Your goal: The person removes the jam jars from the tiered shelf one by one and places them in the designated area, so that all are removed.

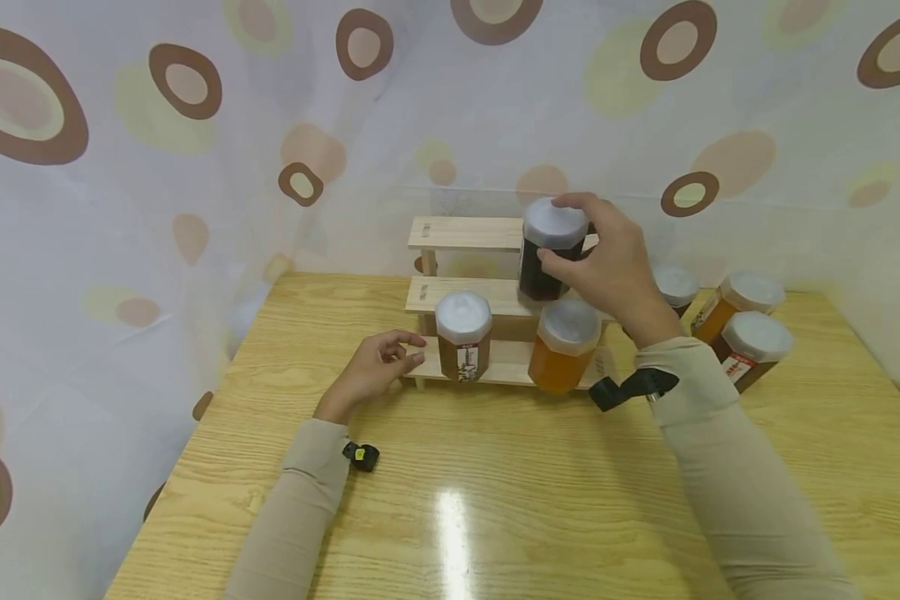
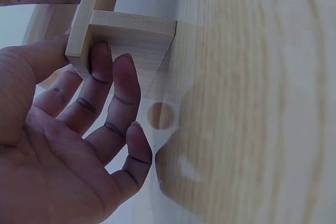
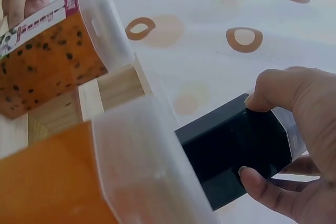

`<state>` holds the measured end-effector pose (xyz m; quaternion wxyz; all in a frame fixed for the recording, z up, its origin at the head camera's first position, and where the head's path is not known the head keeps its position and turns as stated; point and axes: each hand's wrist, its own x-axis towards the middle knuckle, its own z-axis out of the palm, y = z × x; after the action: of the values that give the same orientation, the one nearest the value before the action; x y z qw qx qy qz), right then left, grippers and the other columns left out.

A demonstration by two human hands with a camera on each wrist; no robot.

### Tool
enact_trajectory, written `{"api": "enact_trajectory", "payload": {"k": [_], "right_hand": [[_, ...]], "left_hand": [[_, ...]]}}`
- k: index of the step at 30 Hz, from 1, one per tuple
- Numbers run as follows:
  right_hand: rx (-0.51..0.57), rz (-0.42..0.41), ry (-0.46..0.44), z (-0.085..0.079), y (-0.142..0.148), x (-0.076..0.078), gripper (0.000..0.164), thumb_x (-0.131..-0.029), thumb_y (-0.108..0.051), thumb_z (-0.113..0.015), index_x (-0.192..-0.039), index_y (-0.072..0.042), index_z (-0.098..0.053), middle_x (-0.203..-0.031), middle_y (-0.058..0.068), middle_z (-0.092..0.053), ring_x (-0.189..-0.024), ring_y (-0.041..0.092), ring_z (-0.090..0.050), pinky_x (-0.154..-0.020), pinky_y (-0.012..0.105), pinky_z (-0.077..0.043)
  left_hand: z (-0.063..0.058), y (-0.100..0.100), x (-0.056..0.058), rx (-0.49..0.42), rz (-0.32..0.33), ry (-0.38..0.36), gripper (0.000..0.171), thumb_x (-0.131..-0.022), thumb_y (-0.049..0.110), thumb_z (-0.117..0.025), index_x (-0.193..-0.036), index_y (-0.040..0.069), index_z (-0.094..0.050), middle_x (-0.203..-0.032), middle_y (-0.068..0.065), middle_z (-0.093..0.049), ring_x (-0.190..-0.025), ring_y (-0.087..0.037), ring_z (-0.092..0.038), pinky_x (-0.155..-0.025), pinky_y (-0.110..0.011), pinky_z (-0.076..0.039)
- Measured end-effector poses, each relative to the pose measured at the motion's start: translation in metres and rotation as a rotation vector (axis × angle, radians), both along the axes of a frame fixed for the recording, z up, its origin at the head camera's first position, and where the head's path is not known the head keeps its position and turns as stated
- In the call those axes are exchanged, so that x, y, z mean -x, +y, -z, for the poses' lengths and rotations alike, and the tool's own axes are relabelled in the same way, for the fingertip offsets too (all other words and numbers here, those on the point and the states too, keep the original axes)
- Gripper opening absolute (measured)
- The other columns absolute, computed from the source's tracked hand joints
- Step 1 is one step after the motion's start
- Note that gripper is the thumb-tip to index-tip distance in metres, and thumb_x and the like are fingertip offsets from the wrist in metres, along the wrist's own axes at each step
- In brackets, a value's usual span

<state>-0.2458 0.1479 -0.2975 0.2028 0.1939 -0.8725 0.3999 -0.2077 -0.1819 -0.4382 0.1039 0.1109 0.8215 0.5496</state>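
My right hand (image 1: 617, 271) grips a dark jar (image 1: 542, 273) with a frosted lid, thumb and fingers around its upper part. This jar is upright at the middle step of a three-step wooden rack (image 1: 468, 233); whether its base touches the board cannot be told. On the lowest step stand a jar of speckled amber contents with a label (image 1: 463, 337) and a plain orange jar (image 1: 561, 360). With thumb above and fingers below, my left hand (image 1: 375, 367) pinches the left end of the lowest board (image 2: 80, 38).
Right of the rack, several more lidded jars stand on the wood-grain table (image 1: 450, 467): an orange one (image 1: 708, 312), a labelled dark reddish one (image 1: 742, 358) and one partly behind my right wrist (image 1: 675, 287). A patterned curtain (image 1: 450, 108) hangs behind.
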Motion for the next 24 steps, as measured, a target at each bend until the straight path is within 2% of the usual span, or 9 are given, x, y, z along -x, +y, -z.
{"api": "enact_trajectory", "payload": {"k": [1,4,9,11,24], "right_hand": [[-0.002,-0.003,-0.004,0.0,0.003,0.0,0.055,-0.086,-0.013,-0.08,-0.137,-0.007,-0.06,-0.132,0.015,-0.064,-0.102,0.032,-0.059,-0.083,0.048,-0.049],[-0.017,0.007,-0.012,0.001,0.01,-0.002,0.055,-0.087,-0.015,-0.08,-0.138,-0.009,-0.06,-0.132,0.014,-0.063,-0.103,0.031,-0.059,-0.082,0.045,-0.051],[-0.013,0.035,-0.005,0.0,0.022,-0.007,0.056,-0.087,-0.017,-0.081,-0.139,-0.01,-0.061,-0.13,0.015,-0.064,-0.105,0.031,-0.06,-0.076,0.021,-0.048],[-0.004,0.045,0.003,0.0,0.025,-0.008,0.057,-0.086,-0.017,-0.082,-0.138,-0.01,-0.061,-0.13,0.015,-0.064,-0.104,0.031,-0.06,-0.074,0.016,-0.044],[0.013,0.113,0.005,0.005,0.054,-0.019,0.057,-0.085,-0.017,-0.082,-0.139,-0.012,-0.062,-0.131,0.015,-0.063,-0.099,0.032,-0.059,-0.074,0.013,-0.042]], "left_hand": [[0.005,-0.001,0.003,0.0,-0.002,-0.001,0.03,-0.103,0.011,-0.067,-0.13,-0.002,-0.065,-0.087,-0.014,-0.058,-0.06,-0.014,-0.042,-0.057,-0.027,-0.038],[0.01,-0.003,0.005,-0.008,-0.001,0.007,0.032,-0.102,0.015,-0.068,-0.131,0.001,-0.066,-0.087,-0.012,-0.059,-0.06,-0.014,-0.042,-0.057,-0.027,-0.038],[0.01,-0.004,0.004,-0.013,0.005,0.031,0.03,-0.101,0.019,-0.071,-0.128,0.005,-0.068,-0.085,-0.01,-0.06,-0.06,-0.015,-0.043,-0.057,-0.027,-0.039],[0.009,-0.004,0.004,-0.013,0.005,0.037,0.029,-0.101,0.019,-0.071,-0.126,0.005,-0.069,-0.083,-0.009,-0.06,-0.061,-0.015,-0.044,-0.057,-0.027,-0.039],[0.009,-0.005,0.004,-0.003,0.01,0.048,0.027,-0.102,0.019,-0.07,-0.125,0.005,-0.069,-0.082,-0.007,-0.057,-0.061,-0.016,-0.044,-0.058,-0.028,-0.04]]}}
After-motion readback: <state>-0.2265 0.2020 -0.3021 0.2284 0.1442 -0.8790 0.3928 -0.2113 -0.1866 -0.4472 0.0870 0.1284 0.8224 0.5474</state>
